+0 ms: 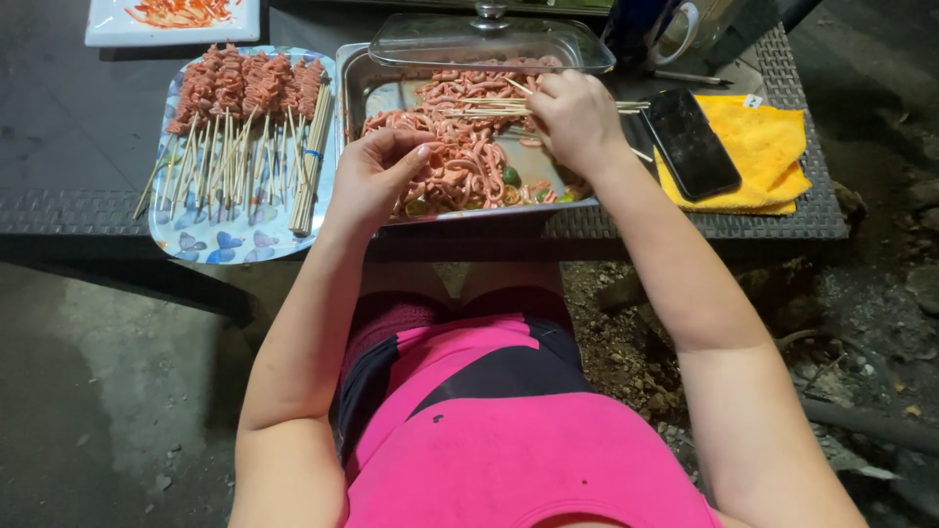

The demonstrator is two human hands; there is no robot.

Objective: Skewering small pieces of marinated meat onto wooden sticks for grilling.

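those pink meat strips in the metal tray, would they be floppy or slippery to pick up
Probably floppy: the meat strips lie in loose curls and tangles in the metal tray. Likely slippery too, since they look wet and glossy. The left hand pinches at one with its fingertips, which suggests they are light.

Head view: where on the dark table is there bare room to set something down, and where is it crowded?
Free: the dark table left of the patterned tray, and a narrow mesh strip before the yellow cloth. Crowded: the metal pan abuts the tray, with the left hand and right hand over it; the phone covers part of the cloth.
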